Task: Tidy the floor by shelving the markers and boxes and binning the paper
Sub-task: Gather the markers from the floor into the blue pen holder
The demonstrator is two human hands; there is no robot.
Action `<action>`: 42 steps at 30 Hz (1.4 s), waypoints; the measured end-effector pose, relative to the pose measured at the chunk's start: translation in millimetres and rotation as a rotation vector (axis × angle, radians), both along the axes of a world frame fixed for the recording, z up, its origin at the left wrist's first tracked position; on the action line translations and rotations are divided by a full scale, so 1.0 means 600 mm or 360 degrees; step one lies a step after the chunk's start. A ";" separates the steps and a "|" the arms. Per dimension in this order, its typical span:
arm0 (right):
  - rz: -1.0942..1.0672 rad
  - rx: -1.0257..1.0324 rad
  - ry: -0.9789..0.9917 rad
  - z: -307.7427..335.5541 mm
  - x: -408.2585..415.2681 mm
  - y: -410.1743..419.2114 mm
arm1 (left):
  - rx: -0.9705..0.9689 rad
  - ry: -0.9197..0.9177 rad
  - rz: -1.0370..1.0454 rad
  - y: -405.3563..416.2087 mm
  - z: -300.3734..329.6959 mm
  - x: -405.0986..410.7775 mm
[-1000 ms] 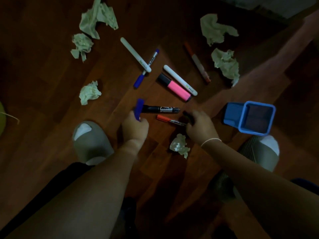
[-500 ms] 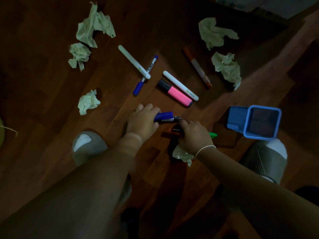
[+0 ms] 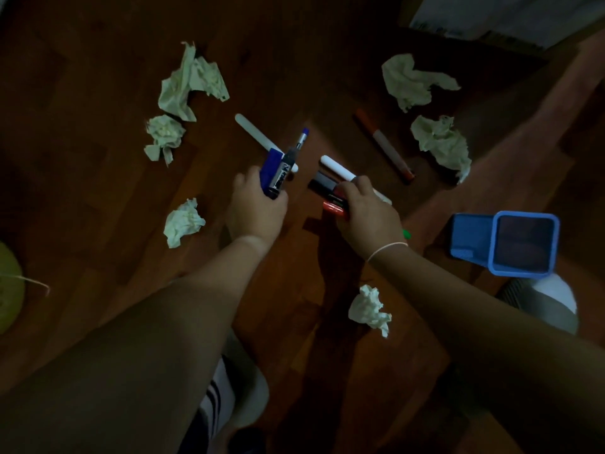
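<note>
My left hand (image 3: 257, 213) grips a blue-capped black marker (image 3: 276, 173) and holds it over a thin blue pen (image 3: 299, 142) and a white marker (image 3: 253, 134) on the wooden floor. My right hand (image 3: 366, 214) holds a red marker (image 3: 334, 207) and a green one whose tip (image 3: 407, 234) shows by the wrist. Its fingers reach onto a black-capped pink highlighter (image 3: 322, 184) and a second white marker (image 3: 337, 168). A brown marker (image 3: 383, 145) lies apart at the upper right. Crumpled paper balls lie around, one (image 3: 370, 309) below my right forearm.
A blue pen holder (image 3: 471, 240) lies on its side at the right, beside my slippered foot (image 3: 550, 303). More paper wads lie at the left (image 3: 183, 221), upper left (image 3: 193, 80) and upper right (image 3: 415, 80). A green object (image 3: 8, 283) sits at the left edge.
Both hands moved forward from the near markers toward the middle cluster. My left hand lifted the blue-capped marker; my right hand carried the red and green markers up to the pink highlighter.
</note>
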State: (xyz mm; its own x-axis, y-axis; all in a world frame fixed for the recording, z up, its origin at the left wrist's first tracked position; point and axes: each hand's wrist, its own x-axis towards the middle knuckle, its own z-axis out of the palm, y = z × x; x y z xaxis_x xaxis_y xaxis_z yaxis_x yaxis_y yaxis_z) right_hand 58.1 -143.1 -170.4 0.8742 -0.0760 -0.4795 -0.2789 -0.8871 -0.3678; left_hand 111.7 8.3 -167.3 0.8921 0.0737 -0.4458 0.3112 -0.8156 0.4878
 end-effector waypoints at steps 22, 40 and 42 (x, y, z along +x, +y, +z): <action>-0.0155 -0.0045 0.0102 0.011 0.010 -0.064 | 0.0195 0.0212 -0.0570 0.005 -0.023 -0.042; 0.0671 -0.0504 0.0372 0.002 -0.103 -0.091 | -0.0063 0.0077 0.0475 -0.028 0.017 0.041; 0.0620 -0.0495 0.0266 -0.010 -0.098 -0.085 | -0.0036 0.0059 0.0554 -0.033 0.008 0.058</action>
State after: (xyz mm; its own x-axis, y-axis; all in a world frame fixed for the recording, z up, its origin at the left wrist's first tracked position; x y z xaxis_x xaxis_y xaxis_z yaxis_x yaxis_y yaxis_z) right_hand -0.6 -194.2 -176.2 0.7795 0.0783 -0.6215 0.0609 -0.9969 -0.0492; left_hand 146.5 -11.4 -162.7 0.7984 0.3602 -0.4825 0.5865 -0.6466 0.4877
